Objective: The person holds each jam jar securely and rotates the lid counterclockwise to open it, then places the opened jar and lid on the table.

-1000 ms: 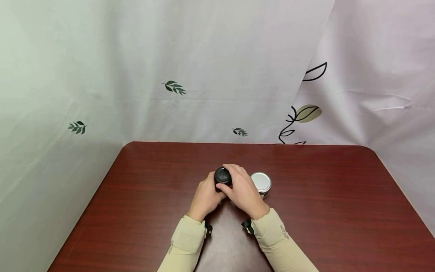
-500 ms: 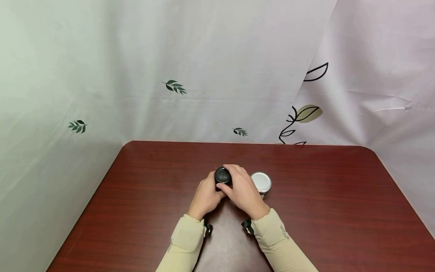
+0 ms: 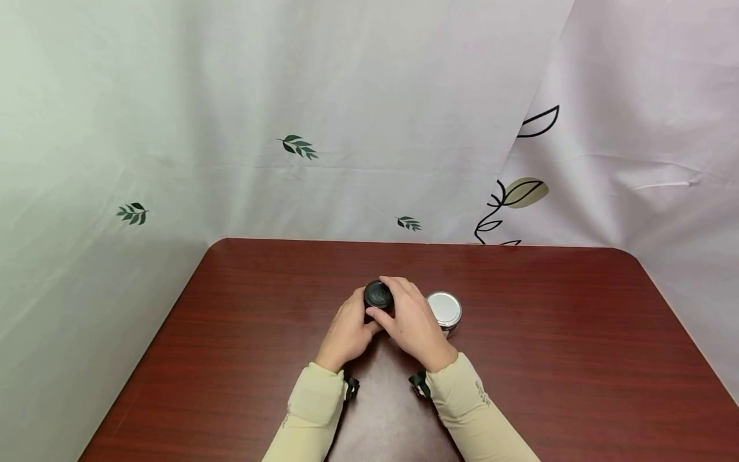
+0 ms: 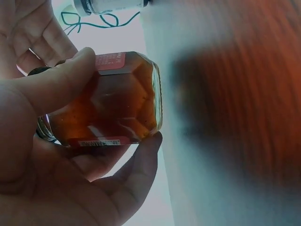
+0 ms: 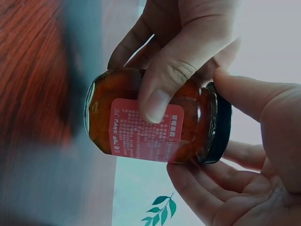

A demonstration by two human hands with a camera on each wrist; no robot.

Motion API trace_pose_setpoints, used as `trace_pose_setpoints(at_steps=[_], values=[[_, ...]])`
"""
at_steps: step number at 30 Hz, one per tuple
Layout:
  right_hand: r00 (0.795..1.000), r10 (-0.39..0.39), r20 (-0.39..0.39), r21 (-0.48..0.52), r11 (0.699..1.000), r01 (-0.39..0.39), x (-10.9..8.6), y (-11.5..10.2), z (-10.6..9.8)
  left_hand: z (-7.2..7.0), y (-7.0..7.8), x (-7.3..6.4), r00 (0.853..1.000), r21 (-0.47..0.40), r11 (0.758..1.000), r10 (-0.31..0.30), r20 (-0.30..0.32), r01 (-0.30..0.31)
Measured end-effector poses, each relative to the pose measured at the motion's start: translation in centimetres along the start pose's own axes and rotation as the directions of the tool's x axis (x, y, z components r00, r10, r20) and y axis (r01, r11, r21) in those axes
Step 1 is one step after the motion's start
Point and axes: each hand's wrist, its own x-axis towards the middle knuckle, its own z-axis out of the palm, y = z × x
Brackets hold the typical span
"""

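A glass jar of reddish-brown jam (image 4: 113, 103) with a black lid (image 3: 378, 295) is held a little above the table. Its pink label (image 5: 141, 129) reads partly "STRAWBERRY" in the right wrist view. My left hand (image 3: 346, 330) grips the jar's glass body, thumb on one side and fingers on the other. From the right, my right hand (image 3: 416, 324) holds the black lid between thumb and fingers. Just right of that hand stands a second container with a silver-white lid (image 3: 444, 309), partly hidden by the hand.
The reddish-brown wooden table (image 3: 548, 346) has rounded far corners. White curtain fabric (image 3: 346, 96) with leaf prints hangs behind and to the sides. A strap (image 3: 420, 385) shows at my right wrist.
The jar and both hands have moved very slightly away from me, and my left forearm has shifted a little left. Both grips stay the same, and the silver-lidded container has not moved.
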Motion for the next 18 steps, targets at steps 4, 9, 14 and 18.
trace_pose_setpoints(at_steps=[4,9,14,18], values=[[1.000,-0.003,-0.016,-0.006,1.000,0.003,0.05,-0.04,0.01,-0.19,0.04,-0.02,1.000,-0.004,1.000,0.017,0.017,-0.017],[1.000,0.009,-0.024,-0.007,1.000,-0.009,0.18,0.00,-0.06,-0.31,-0.04,0.10,0.999,-0.012,0.999,0.042,0.022,-0.042],[0.999,0.032,-0.019,-0.002,0.999,-0.032,0.27,-0.08,-0.15,-0.39,-0.18,0.22,0.999,-0.035,0.998,0.044,0.028,-0.043],[0.999,0.041,-0.017,0.011,0.999,-0.041,0.24,-0.22,-0.25,-0.60,-0.23,0.19,0.998,-0.052,0.998,0.030,0.048,-0.027]])
